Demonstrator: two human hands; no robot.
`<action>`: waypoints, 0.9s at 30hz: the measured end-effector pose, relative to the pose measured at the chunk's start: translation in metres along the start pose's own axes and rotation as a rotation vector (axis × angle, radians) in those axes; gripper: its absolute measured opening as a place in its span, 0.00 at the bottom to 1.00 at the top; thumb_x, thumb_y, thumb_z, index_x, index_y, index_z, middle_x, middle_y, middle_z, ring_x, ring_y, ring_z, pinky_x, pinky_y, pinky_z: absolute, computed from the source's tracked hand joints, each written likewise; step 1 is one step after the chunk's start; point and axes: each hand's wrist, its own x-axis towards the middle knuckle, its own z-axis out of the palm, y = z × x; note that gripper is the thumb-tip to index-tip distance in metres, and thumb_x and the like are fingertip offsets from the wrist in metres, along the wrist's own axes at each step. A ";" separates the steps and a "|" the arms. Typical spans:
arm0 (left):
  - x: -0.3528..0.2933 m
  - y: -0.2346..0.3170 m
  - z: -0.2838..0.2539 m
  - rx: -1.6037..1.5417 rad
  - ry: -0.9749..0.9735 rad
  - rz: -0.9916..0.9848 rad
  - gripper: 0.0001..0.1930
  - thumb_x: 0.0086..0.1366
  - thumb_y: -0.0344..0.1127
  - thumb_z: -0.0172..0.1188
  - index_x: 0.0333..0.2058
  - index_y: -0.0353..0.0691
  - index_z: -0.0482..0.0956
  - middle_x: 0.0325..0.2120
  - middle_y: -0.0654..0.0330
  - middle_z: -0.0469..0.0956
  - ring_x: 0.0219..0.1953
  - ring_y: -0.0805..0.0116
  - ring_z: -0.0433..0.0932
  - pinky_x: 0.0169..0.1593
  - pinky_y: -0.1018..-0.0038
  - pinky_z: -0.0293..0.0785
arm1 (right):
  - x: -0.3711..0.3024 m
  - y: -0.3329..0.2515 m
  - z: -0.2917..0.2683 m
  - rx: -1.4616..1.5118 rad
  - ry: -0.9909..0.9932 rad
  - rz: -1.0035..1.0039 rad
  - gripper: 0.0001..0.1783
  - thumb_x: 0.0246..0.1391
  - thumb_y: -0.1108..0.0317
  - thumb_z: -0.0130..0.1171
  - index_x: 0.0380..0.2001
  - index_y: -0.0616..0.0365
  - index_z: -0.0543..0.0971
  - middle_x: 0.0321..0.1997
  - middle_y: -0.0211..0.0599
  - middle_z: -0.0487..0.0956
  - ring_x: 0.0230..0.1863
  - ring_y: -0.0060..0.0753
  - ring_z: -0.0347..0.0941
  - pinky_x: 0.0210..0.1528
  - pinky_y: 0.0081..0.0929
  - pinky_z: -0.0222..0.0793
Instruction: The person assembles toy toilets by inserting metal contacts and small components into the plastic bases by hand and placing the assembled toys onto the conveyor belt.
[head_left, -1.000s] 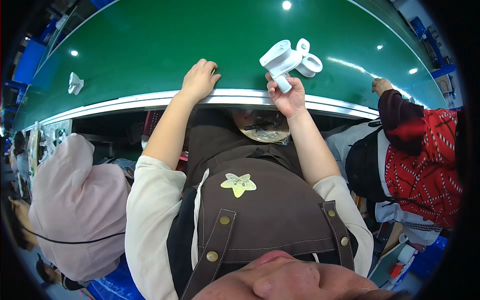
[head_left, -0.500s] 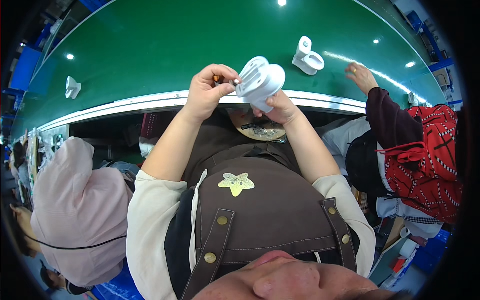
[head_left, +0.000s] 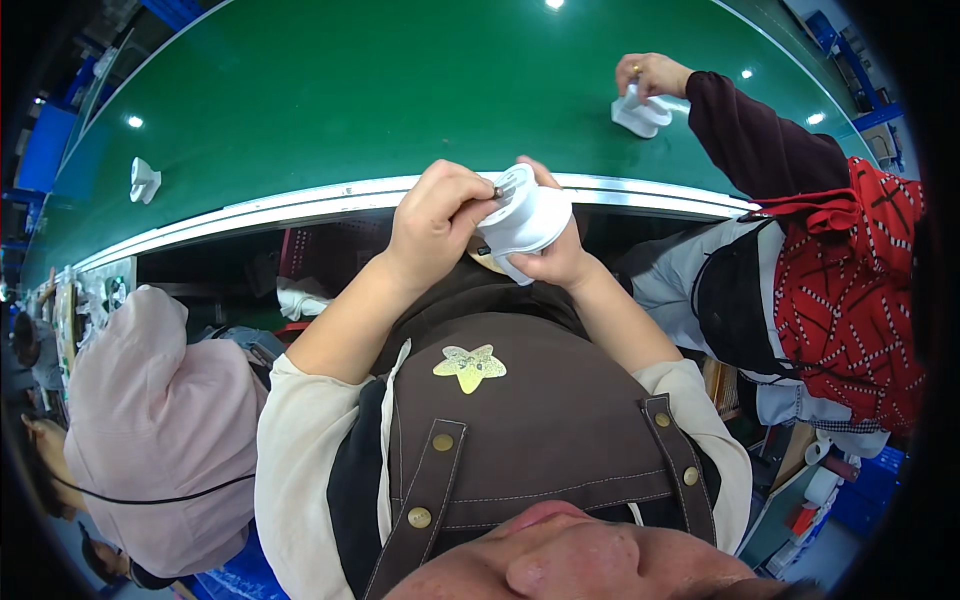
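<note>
My right hand point(head_left: 563, 255) grips a small white model toilet point(head_left: 535, 225), with the fingers behind it and the thumb along its lower side. The piece is tilted, and its slotted underside is turned toward my left hand. My left hand point(head_left: 440, 215) is closed in a pinch right at that slotted face. A small dark tip shows at its fingertips, but most of what they hold is hidden. Both hands are at the near edge of the green table point(head_left: 350, 110).
Another small white toilet point(head_left: 145, 180) stands far left on the table. At right, a co-worker's hand point(head_left: 652, 75) holds a third white toilet point(head_left: 640, 115). A person in a pink top point(head_left: 165, 420) sits at my left. A metal strip point(head_left: 250, 207) edges the table.
My hands have brought the model toilet lower and closer to me, and it has turned. My left fingertips have moved up against its slotted face. The co-worker's hand has reached left onto another toilet.
</note>
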 end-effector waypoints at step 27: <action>-0.072 0.060 -0.019 0.156 -0.222 0.154 0.10 0.47 0.25 0.70 0.25 0.37 0.75 0.25 0.58 0.70 0.23 0.62 0.72 0.27 0.70 0.70 | -0.072 -0.009 0.067 0.480 0.054 0.139 0.58 0.35 0.76 0.53 0.72 0.56 0.39 0.54 0.37 0.74 0.55 0.33 0.71 0.61 0.30 0.63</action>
